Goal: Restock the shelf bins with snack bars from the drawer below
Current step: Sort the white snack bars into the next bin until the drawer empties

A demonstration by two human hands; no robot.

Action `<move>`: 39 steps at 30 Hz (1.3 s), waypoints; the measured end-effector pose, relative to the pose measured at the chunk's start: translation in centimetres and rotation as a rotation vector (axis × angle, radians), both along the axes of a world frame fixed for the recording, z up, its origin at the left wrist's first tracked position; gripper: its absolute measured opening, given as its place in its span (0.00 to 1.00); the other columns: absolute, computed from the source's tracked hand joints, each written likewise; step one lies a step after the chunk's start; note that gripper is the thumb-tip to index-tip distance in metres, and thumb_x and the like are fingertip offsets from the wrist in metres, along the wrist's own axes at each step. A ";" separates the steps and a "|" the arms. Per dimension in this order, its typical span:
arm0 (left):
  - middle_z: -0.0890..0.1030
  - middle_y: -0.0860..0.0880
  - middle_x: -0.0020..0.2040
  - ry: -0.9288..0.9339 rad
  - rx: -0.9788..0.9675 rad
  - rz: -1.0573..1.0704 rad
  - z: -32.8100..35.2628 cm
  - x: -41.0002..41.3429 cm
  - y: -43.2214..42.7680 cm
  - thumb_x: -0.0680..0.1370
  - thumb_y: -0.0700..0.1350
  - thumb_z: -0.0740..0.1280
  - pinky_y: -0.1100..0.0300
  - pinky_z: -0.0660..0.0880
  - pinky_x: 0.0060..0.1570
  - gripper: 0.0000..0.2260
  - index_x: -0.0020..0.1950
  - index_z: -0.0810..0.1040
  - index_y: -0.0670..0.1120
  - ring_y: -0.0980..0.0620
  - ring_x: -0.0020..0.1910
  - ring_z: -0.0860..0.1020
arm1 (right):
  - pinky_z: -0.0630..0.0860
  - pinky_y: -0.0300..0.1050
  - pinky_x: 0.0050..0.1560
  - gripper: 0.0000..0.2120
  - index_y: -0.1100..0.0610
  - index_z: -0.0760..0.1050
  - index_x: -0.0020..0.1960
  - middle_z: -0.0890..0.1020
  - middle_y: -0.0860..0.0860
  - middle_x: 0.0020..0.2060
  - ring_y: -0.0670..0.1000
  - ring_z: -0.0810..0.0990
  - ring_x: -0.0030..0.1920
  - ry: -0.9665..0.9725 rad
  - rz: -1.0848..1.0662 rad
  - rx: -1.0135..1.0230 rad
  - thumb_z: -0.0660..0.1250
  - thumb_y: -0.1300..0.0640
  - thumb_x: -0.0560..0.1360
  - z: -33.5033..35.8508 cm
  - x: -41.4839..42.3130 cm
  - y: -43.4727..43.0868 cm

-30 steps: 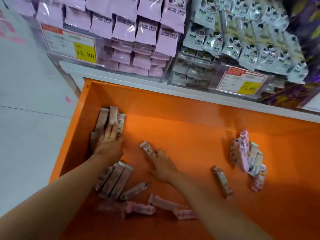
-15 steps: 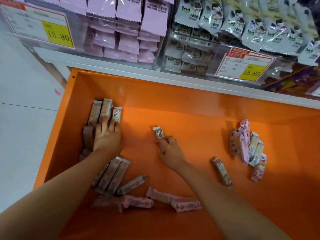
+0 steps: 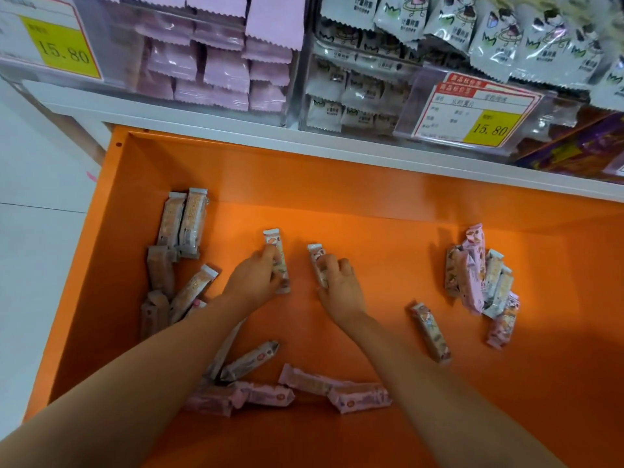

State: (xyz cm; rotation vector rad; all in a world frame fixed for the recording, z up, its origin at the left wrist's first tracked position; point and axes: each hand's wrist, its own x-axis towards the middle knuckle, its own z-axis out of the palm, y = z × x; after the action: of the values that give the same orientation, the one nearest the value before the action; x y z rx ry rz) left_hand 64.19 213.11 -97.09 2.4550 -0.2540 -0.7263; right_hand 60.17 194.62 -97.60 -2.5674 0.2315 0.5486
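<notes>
Far left in the orange drawer (image 3: 371, 197), a loose heap of snack bars (image 3: 182, 228) lies by the side wall. In the middle, the left hand (image 3: 253, 282) is down with its fingers curled round one bar (image 3: 278, 258), which points at the far wall. Just beside it, the right hand (image 3: 341, 288) pinches a second bar (image 3: 319, 265). Further right there's a lone bar (image 3: 430, 332), then a jumbled pile (image 3: 479, 275). A near row (image 3: 304, 383) lies under the forearms. The shelf bins (image 3: 209, 62) run along the far side, stacked with packets.
</notes>
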 end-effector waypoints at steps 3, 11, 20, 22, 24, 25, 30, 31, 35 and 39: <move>0.75 0.47 0.40 0.000 -0.032 -0.020 -0.5 0.0 -0.5 0.79 0.43 0.65 0.54 0.63 0.34 0.18 0.66 0.64 0.44 0.45 0.37 0.73 | 0.68 0.46 0.54 0.22 0.60 0.65 0.64 0.71 0.57 0.61 0.57 0.70 0.62 -0.051 -0.046 0.036 0.68 0.65 0.73 -0.2 0.1 -0.7; 0.64 0.39 0.68 -0.303 0.261 0.007 -1.3 1.3 -0.6 0.76 0.32 0.60 0.46 0.73 0.54 0.31 0.77 0.61 0.51 0.38 0.62 0.68 | 0.66 0.45 0.58 0.22 0.57 0.68 0.68 0.73 0.56 0.63 0.57 0.69 0.64 -0.110 -0.006 0.131 0.66 0.64 0.74 -1.1 0.8 -0.5; 0.76 0.43 0.55 -0.092 -0.003 0.044 -2.2 0.9 -0.7 0.76 0.42 0.70 0.54 0.68 0.46 0.13 0.60 0.74 0.46 0.42 0.53 0.75 | 0.70 0.55 0.60 0.35 0.58 0.64 0.70 0.70 0.56 0.62 0.58 0.68 0.63 -0.119 0.030 0.080 0.74 0.50 0.68 -2.0 0.8 2.0; 0.78 0.43 0.55 -0.048 0.007 0.083 -2.0 1.1 -0.3 0.79 0.42 0.67 0.57 0.66 0.44 0.12 0.62 0.74 0.45 0.42 0.53 0.77 | 0.70 0.55 0.60 0.34 0.59 0.64 0.69 0.71 0.57 0.61 0.58 0.68 0.61 -0.124 0.047 0.070 0.74 0.54 0.67 -2.0 0.7 1.6; 0.80 0.44 0.55 0.073 -0.007 0.165 -1.7 1.2 -0.3 0.80 0.47 0.66 0.56 0.69 0.46 0.12 0.61 0.75 0.43 0.44 0.54 0.78 | 0.69 0.54 0.59 0.34 0.60 0.65 0.68 0.72 0.57 0.60 0.58 0.69 0.61 -0.151 0.007 0.111 0.74 0.55 0.66 -1.6 0.5 0.8; 0.80 0.45 0.55 0.200 -0.080 0.256 -1.2 1.1 -0.4 0.80 0.51 0.66 0.55 0.72 0.48 0.14 0.60 0.76 0.43 0.44 0.53 0.79 | 0.70 0.53 0.59 0.33 0.60 0.65 0.68 0.72 0.57 0.60 0.58 0.69 0.61 -0.180 -0.010 0.133 0.74 0.55 0.66 -1.3 0.4 0.5; 0.84 0.44 0.49 0.675 -0.602 0.566 2.3 0.2 -3.1 0.79 0.49 0.68 0.58 0.81 0.41 0.11 0.56 0.78 0.44 0.50 0.42 0.82 | 0.71 0.53 0.59 0.33 0.59 0.66 0.69 0.73 0.56 0.60 0.56 0.71 0.60 -0.288 -0.032 0.274 0.76 0.55 0.68 1.0 0.6 0.1; 0.83 0.46 0.46 0.646 -0.647 0.609 3.1 0.2 -3.6 0.79 0.46 0.68 0.62 0.80 0.38 0.06 0.52 0.78 0.44 0.52 0.39 0.81 | 0.71 0.53 0.60 0.35 0.59 0.66 0.70 0.73 0.56 0.61 0.56 0.70 0.61 -0.287 -0.037 0.305 0.77 0.54 0.68 1.6 0.7 0.0; 0.81 0.46 0.40 0.537 -0.698 0.676 5.9 0.4 -4.2 0.80 0.43 0.67 0.64 0.79 0.33 0.05 0.50 0.78 0.41 0.55 0.33 0.80 | 0.75 0.60 0.58 0.40 0.57 0.64 0.72 0.68 0.48 0.61 0.54 0.69 0.65 -0.244 -0.045 0.406 0.78 0.46 0.67 4.3 0.6 -0.7; 0.83 0.43 0.42 0.499 -0.720 0.780 8.5 0.4 -3.8 0.79 0.45 0.68 0.60 0.81 0.31 0.09 0.52 0.75 0.40 0.49 0.32 0.82 | 0.69 0.52 0.65 0.40 0.57 0.64 0.71 0.70 0.52 0.63 0.53 0.67 0.66 -0.261 0.020 0.420 0.79 0.48 0.67 6.8 -0.5 -0.9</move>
State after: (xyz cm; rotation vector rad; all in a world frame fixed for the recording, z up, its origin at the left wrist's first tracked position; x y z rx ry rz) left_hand 64.56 209.28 -88.58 1.4407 0.5245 -0.6904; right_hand 59.67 193.70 -90.82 -2.2008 -0.0031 0.2324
